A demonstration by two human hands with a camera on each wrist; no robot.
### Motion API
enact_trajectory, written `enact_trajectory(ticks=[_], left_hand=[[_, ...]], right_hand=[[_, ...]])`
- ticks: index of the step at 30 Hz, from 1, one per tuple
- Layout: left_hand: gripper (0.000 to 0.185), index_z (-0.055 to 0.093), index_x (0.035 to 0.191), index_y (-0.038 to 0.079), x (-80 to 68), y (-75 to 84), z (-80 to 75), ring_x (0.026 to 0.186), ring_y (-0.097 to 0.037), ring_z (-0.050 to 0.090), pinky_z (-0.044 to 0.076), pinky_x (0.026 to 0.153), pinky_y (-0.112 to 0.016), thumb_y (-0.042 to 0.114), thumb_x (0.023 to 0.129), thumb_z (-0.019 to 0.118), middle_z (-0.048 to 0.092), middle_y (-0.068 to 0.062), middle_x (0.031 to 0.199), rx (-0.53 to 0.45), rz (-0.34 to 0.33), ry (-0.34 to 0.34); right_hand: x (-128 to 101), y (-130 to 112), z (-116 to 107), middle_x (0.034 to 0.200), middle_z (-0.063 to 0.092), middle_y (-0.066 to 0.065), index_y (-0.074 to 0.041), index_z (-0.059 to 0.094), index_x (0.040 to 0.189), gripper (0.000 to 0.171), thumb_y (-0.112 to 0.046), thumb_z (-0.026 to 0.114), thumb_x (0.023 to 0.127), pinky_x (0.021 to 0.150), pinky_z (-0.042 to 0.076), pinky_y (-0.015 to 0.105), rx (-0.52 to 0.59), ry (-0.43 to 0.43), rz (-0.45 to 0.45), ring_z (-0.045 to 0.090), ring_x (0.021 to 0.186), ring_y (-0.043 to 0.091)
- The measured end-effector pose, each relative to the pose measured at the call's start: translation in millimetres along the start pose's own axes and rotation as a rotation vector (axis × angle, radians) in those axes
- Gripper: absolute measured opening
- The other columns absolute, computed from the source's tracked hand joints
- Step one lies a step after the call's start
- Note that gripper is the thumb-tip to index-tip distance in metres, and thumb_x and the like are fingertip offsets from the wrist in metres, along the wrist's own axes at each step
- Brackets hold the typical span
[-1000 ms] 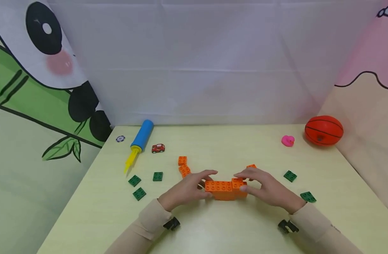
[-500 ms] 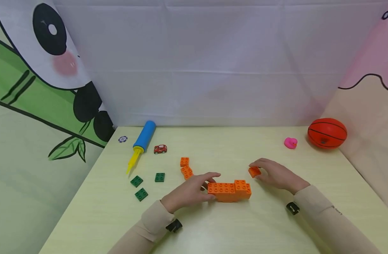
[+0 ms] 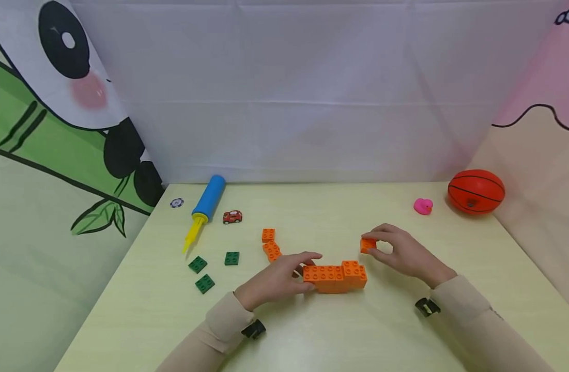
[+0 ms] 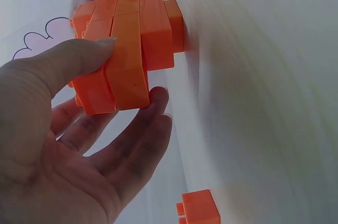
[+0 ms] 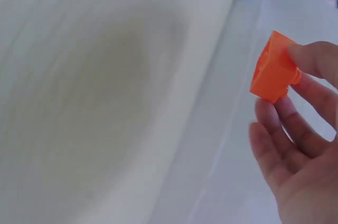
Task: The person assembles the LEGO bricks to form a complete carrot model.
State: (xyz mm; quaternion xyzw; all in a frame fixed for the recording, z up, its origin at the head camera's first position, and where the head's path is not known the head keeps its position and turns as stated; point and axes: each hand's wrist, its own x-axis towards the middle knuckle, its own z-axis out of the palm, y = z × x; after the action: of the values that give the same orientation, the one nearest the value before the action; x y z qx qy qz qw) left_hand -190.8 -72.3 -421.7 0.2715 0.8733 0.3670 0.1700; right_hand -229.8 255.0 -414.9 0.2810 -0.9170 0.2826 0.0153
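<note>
The orange block assembly (image 3: pixel 334 277) stands near the front middle of the desk (image 3: pixel 312 330), a long row of bricks with one raised brick at its right end. My left hand (image 3: pixel 277 279) grips its left end — in the left wrist view my thumb (image 4: pixel 68 63) lies on one face and my fingers (image 4: pixel 142 129) curl under the other side, so the hold is firm.

What has changed is on the right. A second ago my right hand (image 3: pixel 400 253) was also on the assembly, pressing at the raised end. Then it went away toward the back of the desk, to the loose small orange brick (image 3: pixel 368 245) that lay behind the assembly. Now that brick is pinched between my thumb and fingertips (image 5: pixel 311 60) and is lifted off the desk, tilted, just behind and above the right end of the assembly but not touching it. I judge that the last brick is seated, and this one is the next piece to go on — the left hand has stayed in place to keep the base steady.

Further out, two more orange bricks (image 3: pixel 269 243) lie left of the assembly toward the middle of the desk, and three green plates (image 3: pixel 213 267) lie nearer the left edge. At the back left corner there are a blue and yellow pump (image 3: pixel 205 206) and a red toy car (image 3: pixel 232 217); at the back right corner a pink duck (image 3: pixel 422 206) and an orange ball (image 3: pixel 476 191).
</note>
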Motion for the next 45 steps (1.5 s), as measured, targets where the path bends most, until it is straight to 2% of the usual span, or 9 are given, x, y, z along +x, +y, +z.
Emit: enact_trajectory(ticks=[4, 7, 10, 13, 22, 26, 34, 42, 45], left_hand=[[0.065, 0.047, 0.149, 0.024, 0.5, 0.0, -0.3, 0.107, -0.015, 0.06, 0.052, 0.092, -0.032, 0.032, 0.091, 0.074, 0.061, 0.003, 0.132, 0.001, -0.018, -0.005], [0.064, 0.047, 0.148, 0.025, 0.5, 0.0, -0.6, 0.107, -0.014, 0.06, 0.052, 0.091, -0.032, 0.033, 0.091, 0.074, 0.061, 0.004, 0.131, -0.002, -0.026, -0.006], [0.064, 0.047, 0.148, 0.025, 0.6, 0.1, -0.4, 0.106, -0.014, 0.06, 0.052, 0.091, -0.032, 0.033, 0.091, 0.074, 0.061, 0.004, 0.13, -0.01, -0.031, -0.004], [0.066, 0.045, 0.15, 0.026, 0.2, 0.5, -0.3, 0.107, -0.015, 0.06, 0.053, 0.092, -0.032, 0.032, 0.091, 0.074, 0.061, 0.004, 0.13, -0.009, -0.029, 0.0], [0.071, 0.039, 0.153, 0.026, -0.3, 1.1, -0.2, 0.108, -0.017, 0.063, 0.053, 0.094, -0.035, 0.03, 0.091, 0.074, 0.062, 0.001, 0.13, 0.023, -0.015, 0.012], [0.071, 0.039, 0.153, 0.026, -0.1, 2.0, 0.1, 0.109, -0.018, 0.062, 0.053, 0.094, -0.035, 0.03, 0.091, 0.074, 0.062, 0.002, 0.13, 0.014, -0.019, 0.01], [0.07, 0.039, 0.153, 0.026, -0.7, 2.1, 0.7, 0.109, -0.017, 0.062, 0.053, 0.093, -0.035, 0.03, 0.091, 0.074, 0.062, 0.002, 0.13, 0.011, -0.02, 0.009], [0.07, 0.039, 0.153, 0.026, -1.1, 3.5, 1.3, 0.107, -0.016, 0.063, 0.053, 0.093, -0.034, 0.03, 0.092, 0.073, 0.062, 0.001, 0.13, 0.029, -0.004, 0.014], [0.071, 0.038, 0.153, 0.027, -2.9, 3.5, -1.2, 0.111, -0.015, 0.061, 0.052, 0.096, -0.036, 0.032, 0.091, 0.074, 0.061, 0.003, 0.13, 0.035, -0.021, 0.009]], right_hand=[[-1.4, -29.2, -2.7, 0.117, 0.062, -0.005, -0.018, 0.071, 0.124, 0.034, -0.018, 0.075, 0.09, 0.086, 0.057, 0.038, 0.045, 0.078, -0.082, 0.06, 0.107, 0.015], [-1.4, -49.7, -0.5, 0.115, 0.062, -0.006, -0.016, 0.072, 0.122, 0.035, -0.014, 0.078, 0.087, 0.085, 0.057, 0.031, 0.06, 0.12, -0.181, 0.06, 0.104, 0.013], [-0.6, -63.3, 4.7, 0.113, 0.062, -0.005, -0.013, 0.072, 0.121, 0.036, -0.011, 0.079, 0.085, 0.083, 0.057, 0.03, 0.081, 0.122, -0.267, 0.061, 0.102, 0.013], [-1.0, -71.2, 11.6, 0.113, 0.061, -0.005, -0.013, 0.072, 0.12, 0.035, -0.01, 0.079, 0.085, 0.081, 0.057, 0.027, 0.108, 0.089, -0.299, 0.06, 0.1, 0.012], [-4.4, -73.8, 25.7, 0.117, 0.058, -0.007, -0.014, 0.071, 0.121, 0.032, -0.013, 0.075, 0.089, 0.087, 0.056, 0.026, 0.128, -0.036, -0.236, 0.058, 0.103, 0.01], [-5.3, -72.3, 28.1, 0.117, 0.058, -0.008, -0.016, 0.071, 0.121, 0.032, -0.014, 0.075, 0.09, 0.088, 0.056, 0.027, 0.137, -0.042, -0.213, 0.058, 0.103, 0.01], [-6.6, -69.8, 34.5, 0.115, 0.059, -0.011, -0.019, 0.071, 0.123, 0.032, -0.018, 0.074, 0.091, 0.088, 0.055, 0.026, 0.221, -0.054, -0.12, 0.058, 0.103, 0.01], [-9.0, -63.8, 39.1, 0.114, 0.06, -0.012, -0.019, 0.071, 0.123, 0.033, -0.021, 0.076, 0.09, 0.088, 0.055, 0.025, 0.25, -0.027, -0.128, 0.058, 0.103, 0.01], [-8.4, -63.2, 39.1, 0.114, 0.059, -0.012, -0.02, 0.071, 0.123, 0.033, -0.024, 0.075, 0.091, 0.088, 0.055, 0.025, 0.242, -0.031, -0.133, 0.058, 0.103, 0.01]])
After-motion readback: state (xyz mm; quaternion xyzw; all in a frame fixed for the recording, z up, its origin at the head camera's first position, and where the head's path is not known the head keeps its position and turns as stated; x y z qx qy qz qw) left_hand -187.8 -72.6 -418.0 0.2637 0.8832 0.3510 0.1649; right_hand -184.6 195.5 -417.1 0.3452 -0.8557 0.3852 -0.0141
